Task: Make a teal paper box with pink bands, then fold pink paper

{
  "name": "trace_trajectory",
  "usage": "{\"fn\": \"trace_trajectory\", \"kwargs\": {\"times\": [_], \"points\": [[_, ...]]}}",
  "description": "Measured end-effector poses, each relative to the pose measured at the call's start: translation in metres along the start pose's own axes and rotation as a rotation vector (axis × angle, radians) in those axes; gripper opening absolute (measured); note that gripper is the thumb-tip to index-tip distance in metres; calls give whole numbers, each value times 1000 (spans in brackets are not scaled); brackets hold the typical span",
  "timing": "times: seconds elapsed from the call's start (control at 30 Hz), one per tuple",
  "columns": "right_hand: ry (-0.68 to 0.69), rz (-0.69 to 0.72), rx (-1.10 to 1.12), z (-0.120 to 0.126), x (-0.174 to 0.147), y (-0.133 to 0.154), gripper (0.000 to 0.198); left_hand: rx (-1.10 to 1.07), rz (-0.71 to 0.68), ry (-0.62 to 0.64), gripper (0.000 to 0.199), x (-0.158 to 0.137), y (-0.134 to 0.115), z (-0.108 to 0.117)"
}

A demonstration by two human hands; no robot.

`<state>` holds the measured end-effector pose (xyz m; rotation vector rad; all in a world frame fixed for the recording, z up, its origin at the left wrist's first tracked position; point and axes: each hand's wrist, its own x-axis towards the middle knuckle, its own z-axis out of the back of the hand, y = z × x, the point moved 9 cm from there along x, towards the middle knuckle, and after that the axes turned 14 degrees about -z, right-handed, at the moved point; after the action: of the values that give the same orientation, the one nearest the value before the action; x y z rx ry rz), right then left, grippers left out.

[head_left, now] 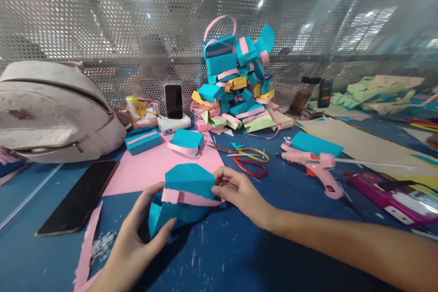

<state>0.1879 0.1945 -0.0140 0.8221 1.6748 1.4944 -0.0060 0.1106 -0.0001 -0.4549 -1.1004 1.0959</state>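
A small blue paper bag (190, 180) with a pink paper band across its front is held just above the table, its flap raised. My left hand (143, 223) grips its left side, thumb on the front face and fingers behind. At its right edge, my right hand (236, 189) pinches the flap or the end of the pink band; the fingertips partly hide which. Behind it, a finished-looking blue paper bag (186, 140) with a pink strap and another blue paper box (143, 141) lie on or beside a pink sheet (133, 178).
Scissors (255, 155) with yellow and red handles lie beyond my right hand. A pink glue gun (318, 164) and a magenta power strip (393, 196) are to the right. Leftward are a black phone (80, 198) and a white backpack (58, 109). A pile of paper bags (236, 86) stands at the back.
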Motion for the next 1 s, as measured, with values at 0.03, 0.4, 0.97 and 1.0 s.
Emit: {"fn": "trace_trajectory", "kwargs": {"times": [0.03, 0.4, 0.97, 1.0], "points": [[-2, -3, -3, 0, 0, -1, 28, -12, 20, 8, 50, 1, 2, 0], [-209, 452, -271, 5, -31, 35, 7, -91, 25, 10, 42, 5, 0, 0], [93, 294, -510, -46, -60, 64, 13, 166, -194, 177, 33, -5, -32, -8], [126, 259, -463, -47, -61, 64, 14, 169, -201, 170, 32, -4, -35, -8]]}}
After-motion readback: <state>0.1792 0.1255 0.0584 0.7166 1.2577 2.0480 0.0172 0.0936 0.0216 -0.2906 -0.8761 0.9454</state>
